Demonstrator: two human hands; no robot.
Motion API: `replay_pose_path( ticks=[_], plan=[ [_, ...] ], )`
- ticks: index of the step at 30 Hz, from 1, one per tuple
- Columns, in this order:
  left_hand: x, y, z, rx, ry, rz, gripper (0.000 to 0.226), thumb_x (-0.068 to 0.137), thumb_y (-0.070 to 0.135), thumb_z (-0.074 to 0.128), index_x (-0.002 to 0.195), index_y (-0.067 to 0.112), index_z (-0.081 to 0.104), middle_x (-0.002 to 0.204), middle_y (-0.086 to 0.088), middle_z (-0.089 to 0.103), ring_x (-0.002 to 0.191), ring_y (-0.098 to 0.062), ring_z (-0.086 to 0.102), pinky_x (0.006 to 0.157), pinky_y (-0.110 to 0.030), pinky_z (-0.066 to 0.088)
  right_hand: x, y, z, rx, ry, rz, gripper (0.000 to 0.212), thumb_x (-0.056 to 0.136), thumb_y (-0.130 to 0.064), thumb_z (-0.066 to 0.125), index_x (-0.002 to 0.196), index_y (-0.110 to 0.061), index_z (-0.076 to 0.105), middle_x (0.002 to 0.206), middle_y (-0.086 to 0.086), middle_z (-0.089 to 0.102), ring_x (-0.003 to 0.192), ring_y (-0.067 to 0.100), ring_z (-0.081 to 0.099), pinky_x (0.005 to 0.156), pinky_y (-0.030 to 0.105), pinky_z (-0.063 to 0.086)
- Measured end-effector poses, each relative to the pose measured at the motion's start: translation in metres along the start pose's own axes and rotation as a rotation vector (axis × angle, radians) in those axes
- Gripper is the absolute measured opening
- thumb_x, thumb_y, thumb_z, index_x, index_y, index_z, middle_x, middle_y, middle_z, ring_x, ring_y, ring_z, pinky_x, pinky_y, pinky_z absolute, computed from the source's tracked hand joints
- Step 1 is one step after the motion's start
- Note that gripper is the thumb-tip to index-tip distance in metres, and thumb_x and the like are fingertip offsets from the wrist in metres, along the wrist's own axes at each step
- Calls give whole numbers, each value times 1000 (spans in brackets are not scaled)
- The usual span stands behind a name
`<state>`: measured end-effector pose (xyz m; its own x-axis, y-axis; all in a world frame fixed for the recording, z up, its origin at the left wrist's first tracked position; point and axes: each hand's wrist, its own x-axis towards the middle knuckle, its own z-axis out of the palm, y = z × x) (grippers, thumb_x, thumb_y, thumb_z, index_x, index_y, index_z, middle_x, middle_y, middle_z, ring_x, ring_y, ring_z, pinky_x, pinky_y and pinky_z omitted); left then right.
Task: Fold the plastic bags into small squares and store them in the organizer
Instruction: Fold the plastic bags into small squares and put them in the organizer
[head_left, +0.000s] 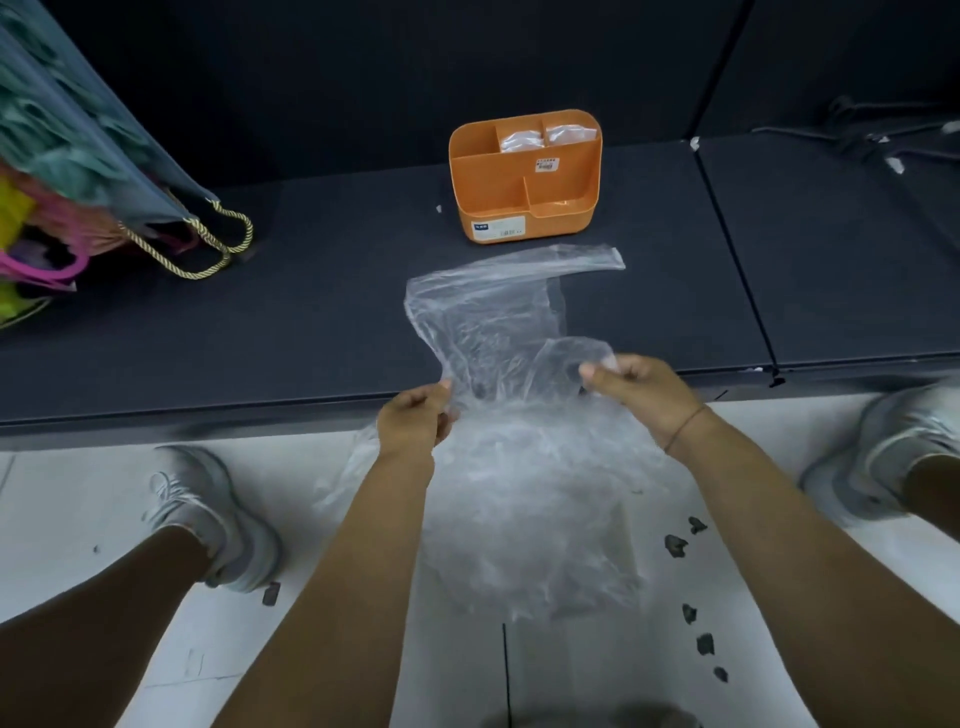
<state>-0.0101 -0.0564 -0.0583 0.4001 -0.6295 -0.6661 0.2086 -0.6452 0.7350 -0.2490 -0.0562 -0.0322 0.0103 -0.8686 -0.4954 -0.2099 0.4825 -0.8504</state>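
A clear plastic bag (488, 317) lies stretched across the front edge of the dark low platform (311, 291), its handles reaching toward the orange organizer (524, 182) and its lower part hanging over the white floor. My left hand (415, 415) pinches the bag's left edge. My right hand (634, 389) grips its right edge. Two folded clear bags (545, 137) sit in the organizer's back compartments. Its front compartments look empty.
A grey tote with gold rope handles (197, 228) and colourful bags inside stands at the left on the platform. My two shoes (218, 514) rest on the floor on either side. Dark scraps (691, 613) lie on the floor at the right. Black hangers (883, 135) sit far right.
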Motion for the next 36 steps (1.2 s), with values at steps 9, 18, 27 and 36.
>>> replay_pose_path(
  ticks=[9, 18, 27, 36],
  plan=[
    [9, -3, -31, -320, -29, -164, 6, 93, 3, 64, 90, 8, 64, 71, -2, 61, 54, -5, 52, 50, -10, 47, 1, 4, -37, 291, 188, 109, 41, 76, -55, 72, 81, -19, 53, 79, 5, 54, 72, 17, 55, 65, 28, 39],
    [7, -16, -32, -260, -35, -290, 42, 94, 47, 59, 100, 6, 60, 86, -3, 64, 66, -11, 58, 54, -18, 45, -7, 29, -47, 486, 165, 211, 30, 92, -38, 62, 107, -12, 59, 100, 6, 61, 87, 18, 65, 82, 33, 54],
    [2, -13, -34, -264, -47, -337, 14, 92, 24, 67, 88, 12, 64, 76, 1, 63, 63, -6, 58, 53, -15, 47, -2, 33, -33, 452, 305, 356, 9, 92, -18, 65, 84, -13, 66, 70, 0, 64, 58, 5, 55, 52, 14, 46],
    [-13, 5, -10, 290, 294, 686, 23, 87, 27, 72, 101, 9, 68, 97, 2, 62, 92, -14, 62, 85, -34, 51, -16, 12, -14, 637, 98, 129, 12, 90, -14, 64, 78, -15, 63, 70, -3, 62, 59, 4, 53, 54, 15, 43]
  ],
)
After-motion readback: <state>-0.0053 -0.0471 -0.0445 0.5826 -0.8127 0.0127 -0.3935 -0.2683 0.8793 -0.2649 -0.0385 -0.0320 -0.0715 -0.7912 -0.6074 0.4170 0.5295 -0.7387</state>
